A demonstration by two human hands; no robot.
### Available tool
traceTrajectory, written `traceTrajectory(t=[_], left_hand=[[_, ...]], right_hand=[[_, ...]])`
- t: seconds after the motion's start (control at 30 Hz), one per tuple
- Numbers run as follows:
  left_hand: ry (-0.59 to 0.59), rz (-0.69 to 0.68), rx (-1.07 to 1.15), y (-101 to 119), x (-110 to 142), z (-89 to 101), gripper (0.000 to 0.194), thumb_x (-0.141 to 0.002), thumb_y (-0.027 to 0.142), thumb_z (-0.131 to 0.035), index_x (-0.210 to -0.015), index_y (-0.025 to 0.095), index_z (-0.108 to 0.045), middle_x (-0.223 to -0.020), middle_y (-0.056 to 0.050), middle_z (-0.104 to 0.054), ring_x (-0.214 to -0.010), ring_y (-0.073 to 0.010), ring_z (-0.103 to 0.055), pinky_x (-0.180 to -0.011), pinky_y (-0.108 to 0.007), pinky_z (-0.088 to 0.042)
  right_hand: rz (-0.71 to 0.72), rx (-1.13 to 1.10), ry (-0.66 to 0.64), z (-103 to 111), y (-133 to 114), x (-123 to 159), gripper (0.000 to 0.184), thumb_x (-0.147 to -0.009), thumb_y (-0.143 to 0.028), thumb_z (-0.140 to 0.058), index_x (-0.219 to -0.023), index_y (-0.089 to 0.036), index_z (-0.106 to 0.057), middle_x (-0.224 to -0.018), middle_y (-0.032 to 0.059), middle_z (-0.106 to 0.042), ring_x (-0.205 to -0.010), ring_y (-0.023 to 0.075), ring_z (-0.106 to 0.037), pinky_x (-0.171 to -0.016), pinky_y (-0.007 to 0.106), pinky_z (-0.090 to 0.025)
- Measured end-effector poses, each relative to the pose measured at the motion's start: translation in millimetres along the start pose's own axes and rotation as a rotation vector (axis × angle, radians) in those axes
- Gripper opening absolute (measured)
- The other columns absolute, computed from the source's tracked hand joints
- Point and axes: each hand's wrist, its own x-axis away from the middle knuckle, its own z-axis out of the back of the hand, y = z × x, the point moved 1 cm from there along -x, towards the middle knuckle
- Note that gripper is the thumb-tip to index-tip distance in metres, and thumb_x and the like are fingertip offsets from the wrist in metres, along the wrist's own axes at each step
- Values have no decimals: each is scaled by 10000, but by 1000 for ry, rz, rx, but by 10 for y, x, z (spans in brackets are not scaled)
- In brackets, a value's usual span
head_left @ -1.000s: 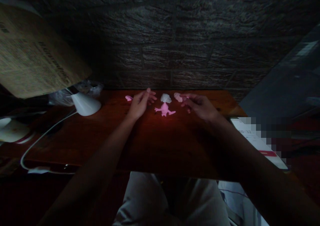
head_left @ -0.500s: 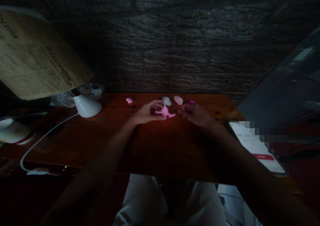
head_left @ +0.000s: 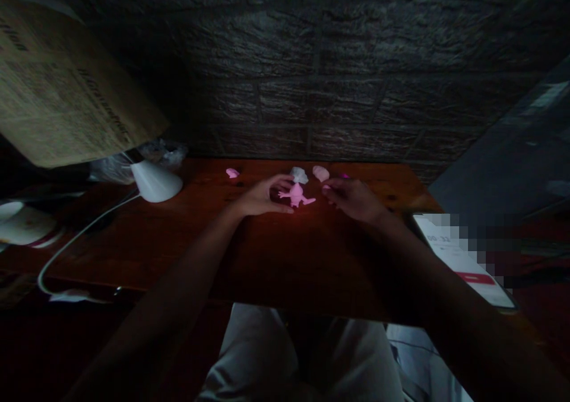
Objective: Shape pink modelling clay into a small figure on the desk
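1. One wooden desk (head_left: 267, 253) carries everything, dimly lit.
2. Two hands are closer to the middle than a second ago: the left hand (head_left: 260, 198) now has thumb and fingers spread around a pink figure (head_left: 296, 196), contact unclear; the right hand (head_left: 354, 199) has moved nearer, fingers pinching a small pink bit (head_left: 326, 187). Work now seems centred on the figure.
3. That figure appears upright between the hands, limbs outstretched, before a white lump (head_left: 300, 175).
4. Other lumps: pale pink lump (head_left: 320, 173) beside the white; magenta lump (head_left: 345, 176), partly hidden; pink lump (head_left: 232, 173), well left.
5. Smallest is the pinched bit.
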Motion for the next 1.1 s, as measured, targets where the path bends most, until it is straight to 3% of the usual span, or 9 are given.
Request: traceTrajectory(t=[0.27,0.4,0.53,0.6,0.7,0.83,0.93,1.03,1.1], left_hand=[[108,76,254,123,17,137,600,-648,231,-877,-1208,204,-664,-1147,-110,-738,-1025,-224,-709,-852,-362,-566],[349,64,353,140,-14,200,384,-834,452,-736,-1115,195,-690,-1081,-115,-762,-866,-174,-723,-694,-264,-562],[527,91,307,102,-50,178,432,-913,569,-602,-1041,165,-687,-927,-109,-769,-706,-145,-692,-592,-234,-527],[498,71,250,87,-47,145,432,-897,572,-628,-1022,163,-690,-893,-101,-765,-692,-143,-682,-596,-239,-522],[327,-4,199,86,-21,83,444,-821,513,-748,-1104,177,-682,-962,-85,-765,-808,-161,-705,-722,-272,-549],[173,-19,176,87,-3,10,507,-790,459,-796,-1194,185,-661,-1015,-73,-759,-942,-197,-713,-869,-335,-548],[204,0,167,70,-26,-11,452,-882,524,-678,-1169,174,-675,-990,-89,-760,-887,-197,-718,-805,-329,-563],[339,36,179,54,-56,10,470,-955,587,-531,-1088,168,-695,-925,-98,-762,-755,-170,-707,-668,-286,-555],[444,52,179,48,-71,36,502,-967,615,-482,-1033,169,-704,-886,-101,-764,-707,-160,-695,-612,-267,-539]], right_hand=[[8,-214,123,50,-71,21,228,-884,-411,-631,-879,-192,-694,-753,42,-722,-618,166,-673,-619,297,-535],[9,-353,158,29,-87,27,349,-845,-534,-667,-885,-187,-686,-779,55,-728,-607,154,-668,-588,292,-556],[15,-412,209,35,-50,9,369,-865,-524,-653,-1021,-192,-696,-869,59,-752,-636,141,-677,-607,281,-572],[-20,-366,144,38,-13,4,307,-876,-452,-656,-1042,-199,-706,-849,47,-754,-614,139,-678,-580,269,-557],[-58,-145,-20,32,2,22,147,-874,-282,-652,-967,-208,-737,-732,10,-731,-569,136,-669,-598,272,-539],[-30,153,-72,29,-76,60,180,-872,-190,-644,-1011,-200,-757,-790,16,-753,-645,149,-688,-719,296,-535],[-45,209,-53,27,-107,60,222,-936,-284,-602,-1058,-194,-764,-806,39,-761,-679,170,-702,-746,315,-533],[-28,196,7,27,-87,37,263,-968,-332,-558,-1036,-205,-778,-776,42,-758,-714,193,-719,-778,335,-538],[4,150,46,31,-66,20,246,-947,-298,-584,-1077,-205,-770,-883,60,-781,-804,214,-736,-808,343,-545]])
